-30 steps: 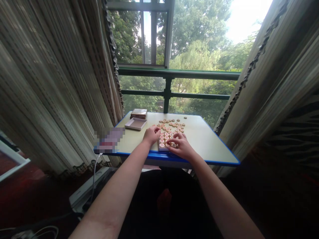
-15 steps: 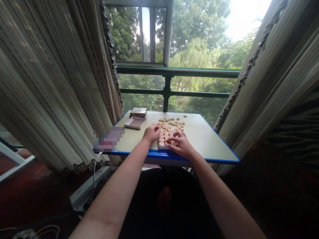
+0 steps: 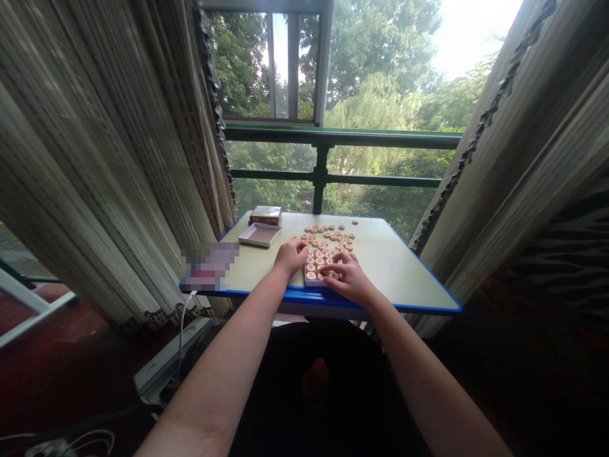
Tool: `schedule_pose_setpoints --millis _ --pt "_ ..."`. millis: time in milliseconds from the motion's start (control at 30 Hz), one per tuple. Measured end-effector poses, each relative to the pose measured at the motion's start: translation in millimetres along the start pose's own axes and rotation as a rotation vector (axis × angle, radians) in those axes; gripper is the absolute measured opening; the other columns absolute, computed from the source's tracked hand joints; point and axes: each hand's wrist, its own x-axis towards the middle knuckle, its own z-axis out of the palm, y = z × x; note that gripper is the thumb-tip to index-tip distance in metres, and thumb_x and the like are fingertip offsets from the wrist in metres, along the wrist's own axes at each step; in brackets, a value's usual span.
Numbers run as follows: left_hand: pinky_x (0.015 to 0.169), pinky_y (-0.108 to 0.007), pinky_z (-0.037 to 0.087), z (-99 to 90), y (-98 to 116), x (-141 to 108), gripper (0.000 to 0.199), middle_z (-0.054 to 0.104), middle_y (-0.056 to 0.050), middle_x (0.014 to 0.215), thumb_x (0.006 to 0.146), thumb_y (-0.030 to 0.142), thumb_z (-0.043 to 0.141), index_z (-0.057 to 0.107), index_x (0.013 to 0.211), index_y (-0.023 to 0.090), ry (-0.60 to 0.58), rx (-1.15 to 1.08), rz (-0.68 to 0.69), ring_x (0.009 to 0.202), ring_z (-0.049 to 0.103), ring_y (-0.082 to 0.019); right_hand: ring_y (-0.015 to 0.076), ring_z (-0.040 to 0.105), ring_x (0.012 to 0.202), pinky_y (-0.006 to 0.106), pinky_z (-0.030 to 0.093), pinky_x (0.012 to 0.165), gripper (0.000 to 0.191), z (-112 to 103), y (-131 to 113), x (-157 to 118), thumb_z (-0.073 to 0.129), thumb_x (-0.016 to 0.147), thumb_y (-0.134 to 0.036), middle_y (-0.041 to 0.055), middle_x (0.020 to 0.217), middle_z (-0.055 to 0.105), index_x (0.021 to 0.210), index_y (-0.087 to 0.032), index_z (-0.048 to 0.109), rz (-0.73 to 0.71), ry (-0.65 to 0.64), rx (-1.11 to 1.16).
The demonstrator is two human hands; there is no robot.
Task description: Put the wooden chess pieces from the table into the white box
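Note:
A shallow white box (image 3: 313,285) at the table's front edge holds rows of round wooden xiangqi pieces (image 3: 311,267) with mostly red characters. My right hand (image 3: 351,279) lies over the box's right part, its thumb and index finger closed around a piece in the front rows. The other fingers of that hand stretch over pieces further back. Beside the box's far left corner is my left hand (image 3: 290,258), its fingers curled together; whatever they may hold is hidden. Behind the box, many loose xiangqi pieces (image 3: 328,235) lie scattered.
An open tray-like lid (image 3: 259,235) lies at the back left, before a stack of boxes (image 3: 265,215). A blurred-out device with a white cable (image 3: 183,317) rests on the left corner of the blue-edged table (image 3: 404,273). Curtains flank a green railing (image 3: 280,134).
The view has shifted very slightly. Both hands stay in nearly the same places at the box, with only slight finger movement.

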Motion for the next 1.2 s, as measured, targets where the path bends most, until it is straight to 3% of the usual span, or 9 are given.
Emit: schedule_pose_setpoints --millis 433,900,1200 --pt "0.066 -0.024 0.046 -0.7 0.9 -0.3 0.017 0.068 -0.004 0.075 0.075 0.025 0.053 0.067 0.077 0.016 0.005 0.017 0.004 0.069 0.060 -0.015 0.0215 0.048 0.091 0.043 0.035 0.091 0.018 -1.6 3.5 -2.0 0.059 0.076 -0.031 0.0056 0.089 0.052 0.089 -0.023 0.070 0.086 0.118 0.023" --pt "0.067 -0.025 0.046 -2.4 3.3 -0.9 0.017 0.068 -0.004 0.076 0.075 0.025 0.052 0.067 0.076 0.017 -0.021 0.021 0.021 0.068 0.059 -0.015 0.0244 0.042 0.099 0.042 0.035 0.091 0.027 3.4 3.8 -1.5 0.056 0.079 -0.043 0.0074 0.094 0.049 0.095 -0.028 0.071 0.096 -0.009 -0.048" --pt "0.066 -0.024 0.045 -1.6 2.6 -1.2 0.016 0.068 -0.004 0.075 0.075 0.025 0.052 0.067 0.076 0.017 -0.026 0.016 0.004 0.068 0.059 -0.014 0.0238 0.042 0.098 0.041 0.036 0.090 0.028 3.8 5.1 -1.7 0.055 0.080 -0.044 0.0078 0.094 0.049 0.096 -0.027 0.070 0.083 -0.002 -0.045"
